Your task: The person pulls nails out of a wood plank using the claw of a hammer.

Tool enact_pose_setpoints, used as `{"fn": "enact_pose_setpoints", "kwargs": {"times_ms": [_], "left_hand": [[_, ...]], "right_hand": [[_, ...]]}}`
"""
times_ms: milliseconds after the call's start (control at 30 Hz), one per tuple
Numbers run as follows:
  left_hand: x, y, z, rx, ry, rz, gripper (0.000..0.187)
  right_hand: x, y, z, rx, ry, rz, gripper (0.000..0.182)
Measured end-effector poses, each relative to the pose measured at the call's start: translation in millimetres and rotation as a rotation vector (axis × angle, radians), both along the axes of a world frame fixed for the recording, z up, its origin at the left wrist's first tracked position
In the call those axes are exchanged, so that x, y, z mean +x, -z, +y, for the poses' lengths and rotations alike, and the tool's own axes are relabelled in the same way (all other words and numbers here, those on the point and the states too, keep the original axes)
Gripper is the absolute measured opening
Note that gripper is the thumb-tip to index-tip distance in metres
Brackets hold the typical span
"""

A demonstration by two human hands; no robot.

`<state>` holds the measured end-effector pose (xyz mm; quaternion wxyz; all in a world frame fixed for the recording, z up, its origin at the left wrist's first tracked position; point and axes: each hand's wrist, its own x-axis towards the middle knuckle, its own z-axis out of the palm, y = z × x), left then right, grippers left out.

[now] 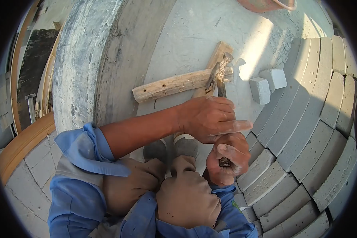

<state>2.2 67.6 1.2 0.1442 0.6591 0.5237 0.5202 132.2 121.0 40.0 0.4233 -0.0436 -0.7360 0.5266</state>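
Left hand (210, 119) and right hand (231, 156): fingers curled round hammer (221, 86); left index sticks out, best tucked in for firmer hold.

Place: building site | stacked grey blocks (301, 113) | rough timber pieces (170, 84) | dusty floor (186, 39) | claw hammer (221, 88)

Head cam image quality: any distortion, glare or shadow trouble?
Head view, distortion: strong fisheye, black corners, stacked blocks bowed; head view, glare: a bright sun patch pales the floor; head view, shadow: a hard edge splits the blocks into lit and shaded parts, but left hand, right hand and hammer read clearly.
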Motion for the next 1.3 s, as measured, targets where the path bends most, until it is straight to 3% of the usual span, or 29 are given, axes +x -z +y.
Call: {"fn": "enact_pose_setpoints", "kwargs": {"times_ms": [133,200,300,400,500,567,633,667,733,833,867,967,1033,1067,1133,1167,1267,1300], "left_hand": [[0,3,20,0.014,-0.051,0.134,0.054],[12,-1,25,-0.036,-0.170,-0.038,0.041],[12,-6,34,-0.037,-0.190,-0.093,0.033],[7,-9,42,-0.040,-0.222,-0.117,0.028],[2,-10,51,-0.117,-0.201,-0.169,0.039],[-10,-16,63,-0.121,-0.242,-0.195,0.035],[-19,-31,81,-0.256,-0.309,-0.285,0.034],[-34,-37,91,-0.369,-0.327,-0.303,0.037],[-44,-41,99,-0.243,-0.427,-0.404,0.037],[-76,-63,110,-0.443,-0.385,-0.549,0.022],[-83,-48,115,-0.370,-0.362,-0.612,0.028],[-99,-53,101,-0.510,-0.364,-0.574,0.040],[-100,-67,76,-0.629,-0.256,-0.392,0.079],[-99,-56,66,-0.637,-0.256,-0.399,0.079],[-100,-32,50,-0.639,-0.310,-0.501,0.115],[-99,-24,37,-0.740,-0.285,-0.478,0.123],[-93,22,0,-0.907,-0.256,-0.317,0.123],[-90,36,-11,-1.060,-0.221,-0.227,0.123]], "right_hand": [[-8,-3,-1,-0.122,-0.006,0.099,0.070],[-7,-3,6,-0.141,-0.009,0.119,0.070],[-12,-8,16,-0.155,-0.028,0.117,0.066],[-20,-16,24,-0.211,-0.057,0.122,0.062],[-30,-27,30,-0.221,0.050,0.019,0.061],[-45,-40,39,-0.232,0.141,-0.100,0.063],[-78,-54,83,-0.427,-0.039,-0.068,0.065],[-99,-60,93,-0.424,0.031,-0.075,0.066],[-119,-78,102,-0.486,-0.014,-0.135,0.058],[-168,-91,119,-0.512,0.015,-0.270,0.058],[-185,-80,128,-0.662,0.102,-0.223,0.042],[-190,-72,137,-0.657,0.142,-0.330,0.042],[-175,-69,142,-0.526,0.069,-0.266,0.041],[-171,-66,138,-0.533,0.069,-0.274,0.041],[-166,-71,130,-0.574,-0.024,-0.172,0.040],[-155,-69,127,-0.512,-0.149,-0.196,0.049],[-130,-54,103,-0.533,-0.287,-0.364,0.044],[-121,-55,96,-0.505,-0.207,-0.332,0.048]]}}
